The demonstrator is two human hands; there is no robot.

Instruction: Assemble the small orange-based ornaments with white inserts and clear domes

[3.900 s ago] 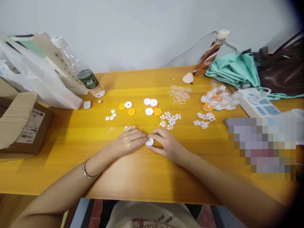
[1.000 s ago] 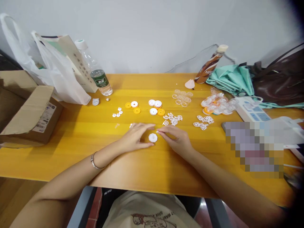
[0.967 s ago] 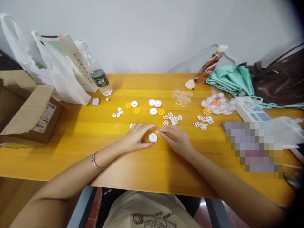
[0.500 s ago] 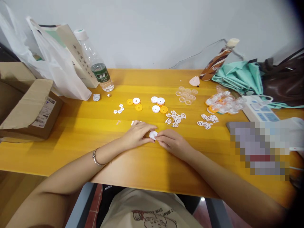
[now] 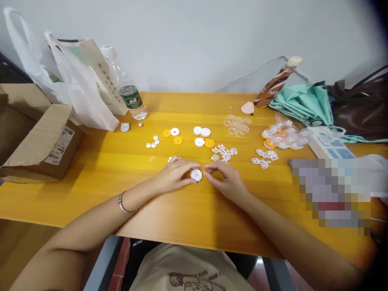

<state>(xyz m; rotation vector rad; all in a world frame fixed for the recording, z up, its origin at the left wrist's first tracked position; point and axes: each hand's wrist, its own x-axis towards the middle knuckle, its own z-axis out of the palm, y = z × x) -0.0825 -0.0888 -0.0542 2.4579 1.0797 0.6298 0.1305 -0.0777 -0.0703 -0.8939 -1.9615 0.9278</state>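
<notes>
A small round white plastic disc [image 5: 196, 175] with a hub at its centre is pinched at its left edge between the thumb and finger of my left hand [image 5: 174, 174]. Its face is turned up toward me. At the disc's right edge, my right hand [image 5: 228, 178] has thumb and forefinger curled with their tips close together; anything between them is too small to make out. Just behind my left hand, small white parts [image 5: 170, 159] are partly hidden. White spoked parts [image 5: 224, 153] lie beyond my right hand.
White and yellow discs [image 5: 199, 142], small white caps [image 5: 155, 138] and clear rings [image 5: 239, 125] lie farther back. Bagged parts [image 5: 285, 133] are at right. A water bottle [image 5: 131, 97] and cardboard box [image 5: 57, 141] stand left, a brown bottle [image 5: 274, 85] and green umbrella [image 5: 301, 103] right.
My right fingers have drawn back slightly from the disc's face to its right edge, the forefinger lifting into a curve. The disc now shows its whole face, still in my left hand.
</notes>
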